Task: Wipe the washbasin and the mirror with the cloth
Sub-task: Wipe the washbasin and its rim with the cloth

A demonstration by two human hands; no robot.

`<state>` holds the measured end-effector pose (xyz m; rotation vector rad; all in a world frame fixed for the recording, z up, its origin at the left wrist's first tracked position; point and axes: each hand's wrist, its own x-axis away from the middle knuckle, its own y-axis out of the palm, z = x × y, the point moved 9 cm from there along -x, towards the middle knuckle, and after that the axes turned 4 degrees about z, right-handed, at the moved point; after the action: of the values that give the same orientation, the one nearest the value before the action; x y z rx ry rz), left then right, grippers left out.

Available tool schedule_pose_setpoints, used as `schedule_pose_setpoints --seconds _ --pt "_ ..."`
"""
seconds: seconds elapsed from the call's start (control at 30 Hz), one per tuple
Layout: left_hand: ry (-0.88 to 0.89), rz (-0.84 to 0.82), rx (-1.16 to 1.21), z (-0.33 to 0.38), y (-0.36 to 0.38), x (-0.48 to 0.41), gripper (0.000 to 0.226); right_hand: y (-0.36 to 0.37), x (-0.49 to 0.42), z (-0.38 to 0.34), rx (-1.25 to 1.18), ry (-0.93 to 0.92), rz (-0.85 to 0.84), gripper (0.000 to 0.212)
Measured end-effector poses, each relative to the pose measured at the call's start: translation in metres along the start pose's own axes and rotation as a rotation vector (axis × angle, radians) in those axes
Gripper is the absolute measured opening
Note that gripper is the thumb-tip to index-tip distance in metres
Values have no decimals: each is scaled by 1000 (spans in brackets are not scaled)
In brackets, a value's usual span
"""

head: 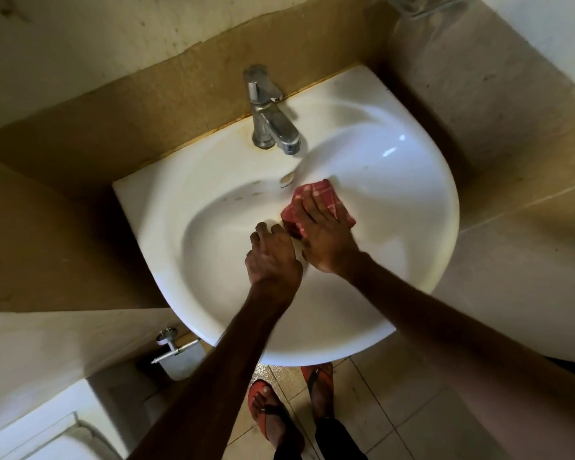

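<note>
Your right hand lies flat, fingers straight, pressing the folded red checked cloth onto the glossy, rounded white washbasin in front of the chrome tap. Your left hand, touching the right one further from the tap, bends knuckles-up; whether it grips anything I cannot tell

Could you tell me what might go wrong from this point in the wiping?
The right hand presses the cloth flat rather than gripping it, so it may slide out on the glossy basin. The left hand sits right beside the cloth and could block the stroke. Yellow stains round the tap base may get missed.
</note>
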<state>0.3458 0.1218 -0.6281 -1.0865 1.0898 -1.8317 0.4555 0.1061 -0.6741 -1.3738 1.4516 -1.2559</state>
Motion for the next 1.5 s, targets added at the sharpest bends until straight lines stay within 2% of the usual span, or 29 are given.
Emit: schedule_pose_setpoints --seconds 0.03,0.2,0.33,0.43,0.53,0.6,0.7,0.8,0.9,1.0,1.1,1.17,1.33,1.43,1.5 --pt "4 0 -10 1 0 0 51 0 2 2 9 -30 -32 89" --pt "38 -21 -55 14 5 4 50 -28 11 37 155 -115 89 77" --pt "57 -63 -6 33 10 4 54 -74 24 89 280 -30 150 70" --pt "93 -91 45 59 14 7 58 -103 37 112 322 49 125 69" --pt "146 -62 73 85 14 7 48 -114 60 115 355 102 163 62" --pt "214 -29 55 101 13 5 45 -119 80 111 330 111 233 60" --pt "321 42 74 118 16 -1 41 -130 111 107 248 176 330 71" --pt "464 85 -5 132 28 -10 50 -136 125 107 191 258 406 70" --pt "489 73 8 141 32 -23 69 -132 116 115 210 289 444 67" --pt "524 23 -80 144 36 -39 95 -134 84 130 278 280 474 69" --pt "512 -96 -175 140 52 -49 109 -135 41 142 293 275 413 84" --pt "520 -115 -231 141 56 -50 112 -135 15 145 278 270 393 93" --pt "539 -96 -267 146 49 -58 99 -157 -20 156 234 193 535 85" --pt "495 24 -149 148 35 -61 90 -160 -17 157 218 155 571 83" --pt "487 118 -134 149 25 -63 92 -153 -7 158 206 149 531 80"
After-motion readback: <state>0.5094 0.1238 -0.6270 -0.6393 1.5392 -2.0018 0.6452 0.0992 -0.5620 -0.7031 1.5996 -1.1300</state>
